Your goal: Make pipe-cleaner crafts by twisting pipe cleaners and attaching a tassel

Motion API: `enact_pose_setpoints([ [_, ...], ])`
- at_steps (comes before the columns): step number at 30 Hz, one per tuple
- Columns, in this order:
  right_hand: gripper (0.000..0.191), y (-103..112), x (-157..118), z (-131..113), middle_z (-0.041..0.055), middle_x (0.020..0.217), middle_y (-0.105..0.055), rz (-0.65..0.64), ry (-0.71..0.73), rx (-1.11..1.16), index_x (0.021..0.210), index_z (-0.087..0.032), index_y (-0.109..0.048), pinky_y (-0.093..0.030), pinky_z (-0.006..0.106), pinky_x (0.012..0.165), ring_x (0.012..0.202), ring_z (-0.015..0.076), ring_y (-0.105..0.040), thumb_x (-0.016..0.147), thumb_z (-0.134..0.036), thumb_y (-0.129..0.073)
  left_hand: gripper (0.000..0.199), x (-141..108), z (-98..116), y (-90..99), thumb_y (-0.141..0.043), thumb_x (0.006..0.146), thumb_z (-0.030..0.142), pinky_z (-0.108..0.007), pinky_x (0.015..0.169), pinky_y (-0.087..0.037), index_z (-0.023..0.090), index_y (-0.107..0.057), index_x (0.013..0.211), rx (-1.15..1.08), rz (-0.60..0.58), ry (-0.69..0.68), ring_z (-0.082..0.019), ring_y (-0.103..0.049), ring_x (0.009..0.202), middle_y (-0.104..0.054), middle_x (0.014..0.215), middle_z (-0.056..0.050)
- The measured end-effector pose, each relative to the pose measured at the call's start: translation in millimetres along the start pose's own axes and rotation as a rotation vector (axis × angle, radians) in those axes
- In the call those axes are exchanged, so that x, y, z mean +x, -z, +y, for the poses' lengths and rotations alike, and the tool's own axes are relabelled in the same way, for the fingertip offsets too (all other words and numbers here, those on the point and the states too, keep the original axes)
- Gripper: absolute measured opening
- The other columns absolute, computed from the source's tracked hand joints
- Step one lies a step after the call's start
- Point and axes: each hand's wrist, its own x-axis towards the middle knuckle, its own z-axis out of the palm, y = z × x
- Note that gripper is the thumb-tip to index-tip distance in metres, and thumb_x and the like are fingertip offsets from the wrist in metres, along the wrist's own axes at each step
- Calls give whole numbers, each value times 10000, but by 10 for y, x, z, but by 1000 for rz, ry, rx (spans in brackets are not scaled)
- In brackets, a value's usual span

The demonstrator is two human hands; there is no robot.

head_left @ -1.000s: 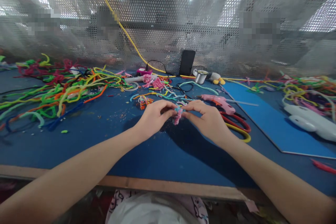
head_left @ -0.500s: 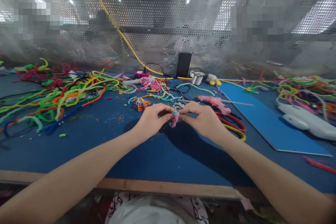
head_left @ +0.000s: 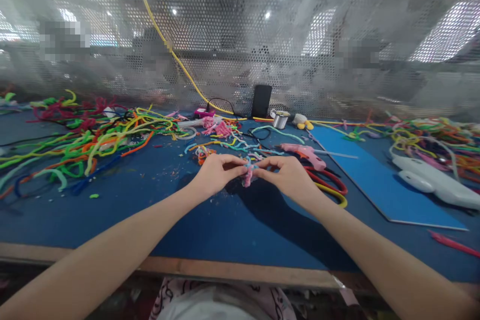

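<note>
My left hand and my right hand meet over the middle of the blue table. Between their fingertips they pinch a small pink and light-blue pipe-cleaner piece, held just above the table top. The pink part hangs down below the fingers; the rest is hidden by my fingers. A pink glue gun lies just beyond my right hand, with red and yellow pipe cleaners curled beside it.
A heap of coloured pipe cleaners covers the left of the table and another heap the far right. A light-blue sheet, a white object, a black phone and a small metal cup stand by the perforated screen.
Both hands stay pinched on the pipe-cleaner piece, fingers shifting slightly. The view has tilted a little, so hands and table sit slightly lower in the picture.
</note>
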Motion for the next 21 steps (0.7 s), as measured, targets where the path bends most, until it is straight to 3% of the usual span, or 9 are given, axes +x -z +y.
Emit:
enact_pose_setpoints([
  [6, 228, -15, -10, -2, 18, 723, -755, -68, -19, 19, 785, -192, -793, -438, 283, 579, 622, 167, -618, 792, -408, -719, 151, 6, 2, -1, -712, 814, 269, -340, 841, -585, 172, -764, 918, -48, -61, 21, -190, -739, 793, -788, 826, -43],
  [9, 226, -34, -14, 8, 18, 705, -736, -31, -4, -27, 771, -186, -771, -438, 281, 579, 624, 163, -614, 790, -406, -724, 157, 23, 55, -10, -676, 784, 169, -339, 883, -562, 161, -738, 928, -83, -1, 71, -177, -726, 845, -781, 884, -54],
  [12, 188, -44, -18, 23, 31, 759, -743, 4, 78, -76, 816, -184, -753, -474, 297, 633, 678, 175, -644, 785, -370, -744, 212, 69, 135, 74, -627, 758, 142, -303, 844, -549, 154, -709, 953, -177, 226, 87, -148, -694, 850, -755, 956, -62],
  [16, 61, -50, -27, 15, 44, 910, -762, -94, 411, -81, 887, -213, -729, -510, 357, 844, 881, 192, -680, 839, -241, -704, 205, 164, 221, 390, -612, 756, 202, -215, 635, -506, 171, -649, 956, -365, 635, 18, -82, -594, 618, -691, 859, -12],
  [19, 137, -84, -55, 2, 56, 1021, -753, -182, 537, -87, 1014, -229, -719, -477, 422, 983, 990, 197, -664, 887, -253, -672, 174, 228, 215, 637, -548, 770, 178, -185, 545, -450, 187, -588, 939, -434, 883, -28, -64, -538, 542, -639, 798, 19],
  [21, 259, -117, -81, 0, 70, 1139, -728, -207, 532, -98, 1162, -234, -681, -414, 468, 1083, 1096, 205, -636, 908, -281, -654, 161, 263, 174, 739, -531, 780, 153, -184, 515, -424, 191, -565, 932, -414, 940, 0, -66, -531, 536, -622, 790, 25],
])
